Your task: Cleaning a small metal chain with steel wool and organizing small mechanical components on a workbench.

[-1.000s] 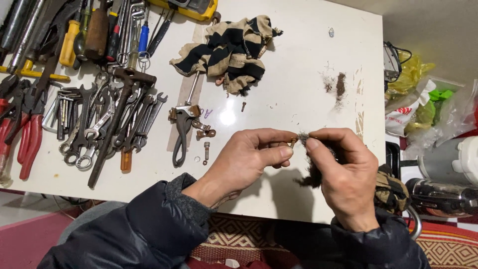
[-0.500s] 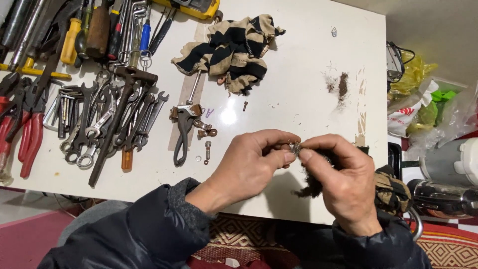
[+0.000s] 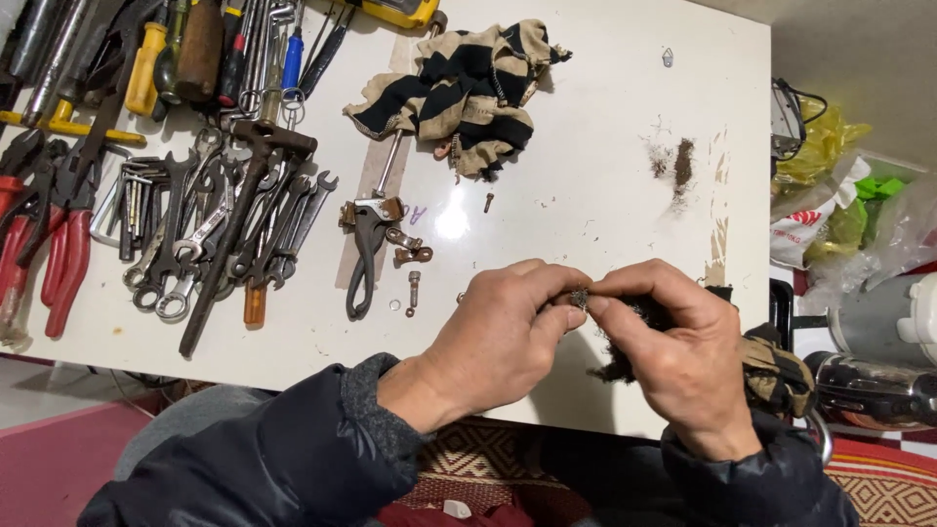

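Observation:
My left hand [image 3: 503, 337] and my right hand [image 3: 678, 356] meet over the near edge of the white table [image 3: 605, 176]. Between their fingertips they pinch a small grey metal part [image 3: 580, 297]. A dark, frayed rag [image 3: 634, 327] is tucked under my right palm. Just left of my hands lie a short bolt [image 3: 414, 290], a small washer [image 3: 394, 305] and black pliers [image 3: 365, 259]. Both sleeves are dark and padded.
Several wrenches [image 3: 210, 239], red-handled pliers [image 3: 49, 249] and screwdrivers [image 3: 210, 49] crowd the table's left. A striped black-and-tan cloth [image 3: 464, 93] lies at the back. A patch of brown dust [image 3: 681, 161] marks the right side. Plastic bags [image 3: 830, 195] and a metal kettle [image 3: 878, 390] stand off the right edge.
Both hands have stayed together at the table's near edge, fingers shifting slightly around the small part. Nothing on the table has moved.

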